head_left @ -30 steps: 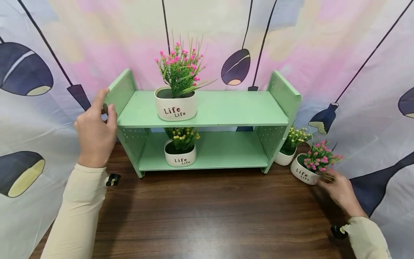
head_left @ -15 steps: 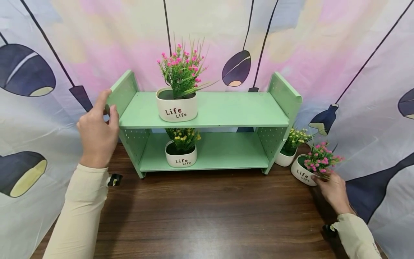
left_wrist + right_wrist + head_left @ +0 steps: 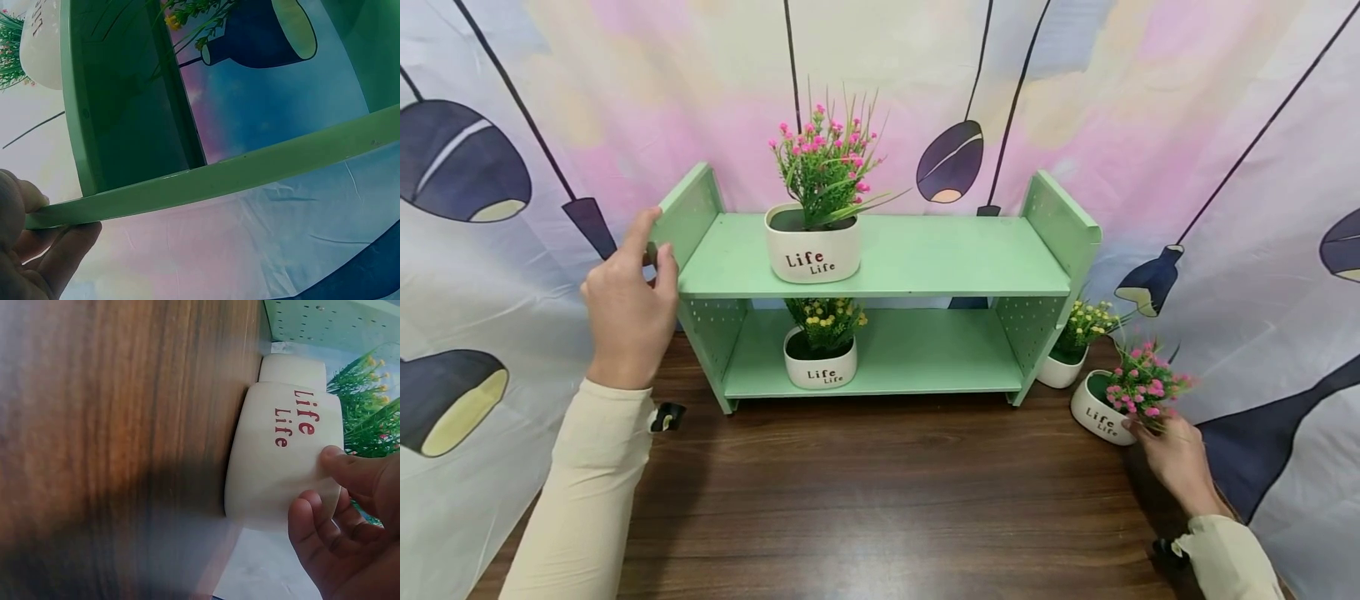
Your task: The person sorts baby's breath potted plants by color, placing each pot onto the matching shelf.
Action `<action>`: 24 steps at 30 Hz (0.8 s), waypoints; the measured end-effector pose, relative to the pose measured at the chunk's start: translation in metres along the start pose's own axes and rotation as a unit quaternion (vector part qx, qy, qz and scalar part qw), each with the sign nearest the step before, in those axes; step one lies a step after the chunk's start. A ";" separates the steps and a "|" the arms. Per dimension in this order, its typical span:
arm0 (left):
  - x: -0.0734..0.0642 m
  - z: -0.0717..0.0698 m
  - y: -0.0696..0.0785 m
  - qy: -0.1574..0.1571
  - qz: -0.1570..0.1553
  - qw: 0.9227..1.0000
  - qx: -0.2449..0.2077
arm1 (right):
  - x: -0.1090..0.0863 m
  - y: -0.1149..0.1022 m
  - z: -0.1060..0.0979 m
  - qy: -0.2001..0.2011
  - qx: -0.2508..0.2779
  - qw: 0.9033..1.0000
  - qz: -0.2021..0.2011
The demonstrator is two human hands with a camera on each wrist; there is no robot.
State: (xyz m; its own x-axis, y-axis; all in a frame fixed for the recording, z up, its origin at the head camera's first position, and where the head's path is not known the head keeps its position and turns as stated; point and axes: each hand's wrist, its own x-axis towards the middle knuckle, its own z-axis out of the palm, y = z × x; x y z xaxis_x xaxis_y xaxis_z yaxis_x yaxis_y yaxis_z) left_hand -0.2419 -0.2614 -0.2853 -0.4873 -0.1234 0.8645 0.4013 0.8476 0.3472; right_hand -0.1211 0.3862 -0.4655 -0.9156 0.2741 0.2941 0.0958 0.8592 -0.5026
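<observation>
On the table stands a green two-tier shelf (image 3: 865,385). My left hand (image 3: 631,308) pinches the top of its left side panel, thumb on one face and fingers on the other in the left wrist view (image 3: 47,231). At the right, my right hand (image 3: 1178,457) pinches the near wall of a white flowerpot (image 3: 1097,419) with pink flowers. In the right wrist view the thumb presses the lettered front of this pot (image 3: 281,469), with other fingers at its end and partly hidden. Its base is close to the table; whether it touches, I cannot tell.
A pink-flowered pot (image 3: 812,254) stands on the upper tier, left of the middle. Below it, a yellow-flowered pot (image 3: 822,371) sits on the lower tier. Another yellow-flowered pot (image 3: 1060,371) stands between the shelf and the held pot. A printed curtain (image 3: 880,50) hangs behind.
My right hand has moved left onto the pink-flowered pot and taken hold of it. The pot has shifted slightly toward me. My left hand keeps its grip on the shelf.
</observation>
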 end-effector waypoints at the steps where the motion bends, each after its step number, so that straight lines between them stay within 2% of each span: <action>1: 0.000 0.000 0.000 0.000 0.000 1.000 -0.001 | -0.001 0.000 0.000 -0.002 -0.002 1.000 -0.001; 8: 0.000 -0.001 0.000 0.000 0.001 1.000 -0.003 | -0.009 -0.007 -0.001 -0.018 -0.007 1.000 0.001; 16: -0.001 -0.001 0.002 -0.003 0.001 1.000 -0.005 | -0.018 -0.018 0.001 -0.021 -0.020 0.999 -0.027; 24: 0.000 0.000 0.000 0.001 0.003 1.000 -0.004 | -0.028 -0.037 0.004 -0.050 -0.020 0.998 -0.044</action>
State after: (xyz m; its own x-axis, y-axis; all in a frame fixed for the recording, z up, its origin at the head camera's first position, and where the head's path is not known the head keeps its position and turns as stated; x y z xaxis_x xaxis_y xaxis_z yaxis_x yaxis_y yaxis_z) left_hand -0.2420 -0.2609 -0.2853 -0.4839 -0.1198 0.8669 0.4099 0.8442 0.3454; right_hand -0.1011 0.3452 -0.4587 -0.9553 0.1538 0.2526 0.0265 0.8951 -0.4451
